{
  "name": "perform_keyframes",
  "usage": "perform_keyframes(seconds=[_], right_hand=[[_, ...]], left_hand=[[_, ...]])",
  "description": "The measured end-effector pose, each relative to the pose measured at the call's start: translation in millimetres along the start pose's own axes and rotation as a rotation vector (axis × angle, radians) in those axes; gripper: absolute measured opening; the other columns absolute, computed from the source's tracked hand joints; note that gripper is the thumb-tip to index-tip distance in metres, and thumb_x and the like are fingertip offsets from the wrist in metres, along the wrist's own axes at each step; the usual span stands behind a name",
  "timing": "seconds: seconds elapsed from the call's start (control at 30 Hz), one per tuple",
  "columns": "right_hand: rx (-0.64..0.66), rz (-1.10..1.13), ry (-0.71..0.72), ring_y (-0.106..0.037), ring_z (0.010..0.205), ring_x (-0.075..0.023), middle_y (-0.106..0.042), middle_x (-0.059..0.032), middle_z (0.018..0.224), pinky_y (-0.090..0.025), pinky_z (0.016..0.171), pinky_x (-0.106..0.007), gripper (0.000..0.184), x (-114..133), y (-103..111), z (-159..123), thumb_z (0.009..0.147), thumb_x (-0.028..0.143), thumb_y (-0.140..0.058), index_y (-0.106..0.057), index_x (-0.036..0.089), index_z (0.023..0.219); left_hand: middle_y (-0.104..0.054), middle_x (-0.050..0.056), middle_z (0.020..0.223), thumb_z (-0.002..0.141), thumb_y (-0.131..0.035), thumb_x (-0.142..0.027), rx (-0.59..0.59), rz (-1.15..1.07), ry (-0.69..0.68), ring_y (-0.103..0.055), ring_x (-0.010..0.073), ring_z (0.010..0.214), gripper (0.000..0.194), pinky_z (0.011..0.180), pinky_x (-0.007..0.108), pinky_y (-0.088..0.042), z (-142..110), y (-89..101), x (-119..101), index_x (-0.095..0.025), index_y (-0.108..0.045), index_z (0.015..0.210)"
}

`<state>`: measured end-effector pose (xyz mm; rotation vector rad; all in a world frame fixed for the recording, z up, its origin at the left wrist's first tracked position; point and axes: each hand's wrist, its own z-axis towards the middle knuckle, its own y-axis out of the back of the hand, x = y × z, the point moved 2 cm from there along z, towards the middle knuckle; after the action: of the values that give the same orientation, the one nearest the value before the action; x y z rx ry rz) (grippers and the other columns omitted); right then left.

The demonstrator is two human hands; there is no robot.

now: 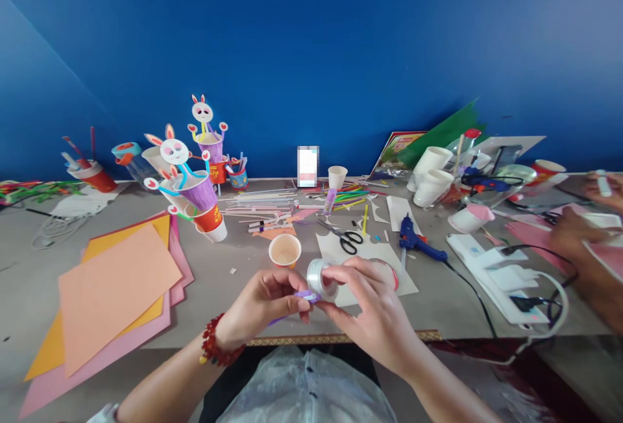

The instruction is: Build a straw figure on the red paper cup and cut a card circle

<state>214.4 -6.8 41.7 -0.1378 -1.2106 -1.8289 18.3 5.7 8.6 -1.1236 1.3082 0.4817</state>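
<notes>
My left hand point(275, 296) is closed, pinching a narrow purple strip point(307, 295) with a whitish part between thumb and fingers. Its exact kind is hard to make out. In my right hand point(372, 309) is a roll of clear tape point(318, 277), held just beside the strip. The right fingertips reach close to the strip's end; whether they touch it I cannot tell. A paper cup point(285, 251) stands open-side up just beyond my left hand. Black-handled scissors point(348, 239) lie on white paper point(389, 257) beyond my right hand.
Coloured paper sheets point(117, 296) are stacked at left, below bunny-figure cups point(198, 193). At right lie a blue glue gun point(413, 238) and a power strip point(491, 280) with cables. Another person's hand point(579, 241) works at the far right. Straws point(263, 199) lie at the back.
</notes>
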Motion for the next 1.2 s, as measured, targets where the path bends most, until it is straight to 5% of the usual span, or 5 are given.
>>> perform_keyframes(seconds=[0.17, 0.4, 0.7, 0.87, 1.2], right_hand=[[0.189, 0.398, -0.172, -0.066, 0.104, -0.0220, -0.066, -0.0075, 0.118, -0.053, 0.091, -0.035, 0.051, -2.4, 5.7, -0.4, 0.082, 0.014, -0.062, -0.050, 0.026, 0.130], [0.094, 0.504, -0.427, -0.067, 0.071, -0.0173, -0.074, -0.0003, 0.081, -0.052, 0.072, -0.030, 0.038, -10.8, -4.9, 13.9, 0.081, 0.030, -0.072, -0.051, 0.023, 0.112], [-0.054, 0.546, -0.464, -0.069, 0.072, -0.0191, -0.076, -0.0035, 0.081, -0.049, 0.062, -0.027, 0.035, -9.1, -15.7, 19.3, 0.080, 0.032, -0.071, -0.053, 0.022, 0.108], [-0.136, 0.506, -0.440, -0.070, 0.077, -0.0201, -0.076, -0.0021, 0.079, -0.049, 0.069, -0.029, 0.029, -7.8, -15.4, 21.7, 0.080, 0.032, -0.071, -0.056, 0.023, 0.102], [-0.082, 0.605, -0.425, -0.070, 0.081, -0.0188, -0.075, -0.0018, 0.084, -0.051, 0.074, -0.029, 0.024, -6.5, -20.0, 27.6, 0.081, 0.028, -0.070, -0.057, 0.023, 0.101]], left_hand=[[-0.069, 0.002, 0.074, 0.077, -0.079, -0.028, 0.028, 0.089, -0.015, -0.067, 0.0132, 0.065, 0.019, 0.066, 0.025, -0.054, -0.5, -0.6, -4.4, -0.014, -0.067, 0.081], [-0.069, 0.002, 0.072, 0.081, -0.071, -0.022, -0.014, 0.524, -0.103, -0.065, 0.0142, 0.067, 0.009, 0.066, 0.024, -0.051, 2.4, -9.7, -18.4, -0.015, -0.067, 0.077], [-0.071, 0.001, 0.075, 0.084, -0.065, -0.019, -0.072, 0.863, -0.269, -0.065, 0.0149, 0.073, 0.008, 0.066, 0.022, -0.048, 1.1, -10.2, -33.5, -0.018, -0.069, 0.077], [-0.072, 0.002, 0.080, 0.082, -0.065, -0.019, -0.025, 0.876, -0.181, -0.065, 0.0154, 0.075, 0.004, 0.058, 0.019, -0.045, 1.6, -7.9, -25.0, -0.019, -0.069, 0.082], [-0.067, 0.000, 0.067, 0.080, -0.064, -0.019, -0.041, 0.758, -0.056, -0.064, 0.0140, 0.063, 0.008, 0.059, 0.022, -0.047, 11.5, -4.7, -21.3, -0.017, -0.062, 0.073]])
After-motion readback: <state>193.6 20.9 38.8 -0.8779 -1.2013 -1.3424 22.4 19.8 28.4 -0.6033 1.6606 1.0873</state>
